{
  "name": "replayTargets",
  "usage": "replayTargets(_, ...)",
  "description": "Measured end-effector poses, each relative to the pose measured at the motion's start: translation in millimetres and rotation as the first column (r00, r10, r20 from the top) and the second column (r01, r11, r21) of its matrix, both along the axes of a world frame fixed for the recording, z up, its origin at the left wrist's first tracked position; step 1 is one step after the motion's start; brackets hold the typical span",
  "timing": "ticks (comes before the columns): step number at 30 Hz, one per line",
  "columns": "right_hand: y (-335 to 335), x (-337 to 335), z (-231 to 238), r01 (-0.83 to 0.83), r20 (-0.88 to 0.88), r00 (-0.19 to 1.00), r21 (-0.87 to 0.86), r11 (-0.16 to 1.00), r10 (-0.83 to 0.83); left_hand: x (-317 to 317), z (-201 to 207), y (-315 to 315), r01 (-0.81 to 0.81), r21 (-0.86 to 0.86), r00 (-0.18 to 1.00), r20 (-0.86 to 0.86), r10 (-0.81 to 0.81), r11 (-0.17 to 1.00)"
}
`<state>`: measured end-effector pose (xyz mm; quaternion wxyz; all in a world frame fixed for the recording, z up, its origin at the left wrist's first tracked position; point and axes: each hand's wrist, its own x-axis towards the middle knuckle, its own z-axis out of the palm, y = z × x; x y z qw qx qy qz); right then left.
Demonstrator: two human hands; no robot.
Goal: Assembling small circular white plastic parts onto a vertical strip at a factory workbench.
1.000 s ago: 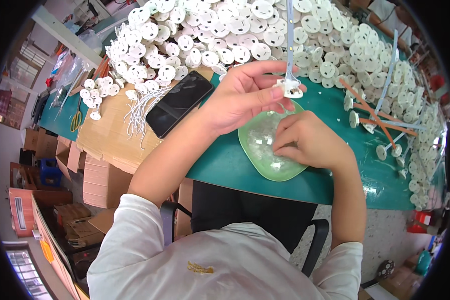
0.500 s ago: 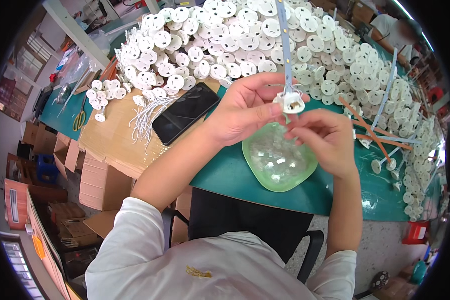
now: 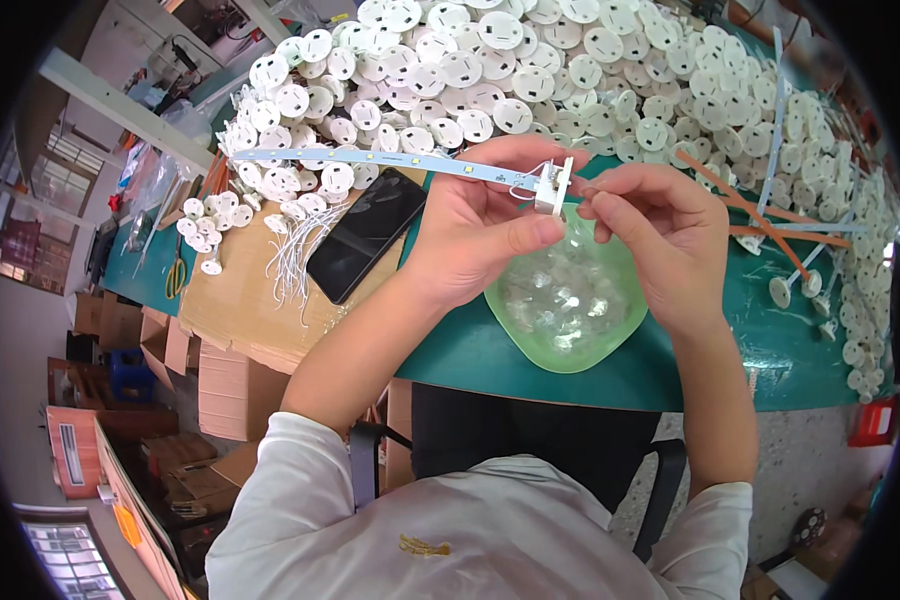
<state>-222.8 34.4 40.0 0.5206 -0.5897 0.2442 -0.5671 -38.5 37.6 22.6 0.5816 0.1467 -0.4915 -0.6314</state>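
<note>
My left hand (image 3: pixel 460 240) grips a white round end cap (image 3: pixel 562 187) between thumb and fingers. From the cap a pale blue LED strip (image 3: pixel 370 157) runs out to the left, with thin white wires at the joint. My right hand (image 3: pixel 665 225) is pinched close to the cap's outer face; whatever is in its fingertips is too small to make out. Below both hands sits a green bowl (image 3: pixel 555 360) holding many small clear pieces (image 3: pixel 560 300).
A big heap of white round caps (image 3: pixel 460 70) covers the table's far side. A black phone (image 3: pixel 365 235) and white wires (image 3: pixel 300 255) lie on cardboard (image 3: pixel 235 320) at left, near yellow-handled scissors (image 3: pixel 176 277). Brown sticks (image 3: pixel 750 205) and loose strips lie at right.
The LED strip has swung from pointing away to pointing left, turning the cap edge-on with its face toward my right hand. The view has shifted slightly.
</note>
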Motion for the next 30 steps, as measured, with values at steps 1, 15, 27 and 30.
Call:
replayTargets(1,1.6,0.4,0.4,0.013,-0.022,1.000,-0.021,1.000,-0.013,-0.3,-0.6,0.3,-0.011,-0.009,1.000,0.003,0.011,1.000)
replayTargets(15,2.6,-2.8,0.1,0.013,-0.107,0.994,-0.157,0.987,-0.030,-0.6,-1.6,3.4,0.000,0.009,1.000,-0.013,0.000,1.000)
replayTargets(27,5.7,-2.3,-2.0,-0.034,-0.023,0.999,-0.134,0.990,0.032,-3.3,-2.0,2.6,-0.028,-0.061,1.000,-0.004,0.028,0.998)
replayTargets(30,6.7,1.6,-4.2,-0.011,0.020,1.000,-0.057,0.998,0.012,-3.1,-3.3,1.4,-0.032,-0.070,0.999,0.004,0.032,0.997)
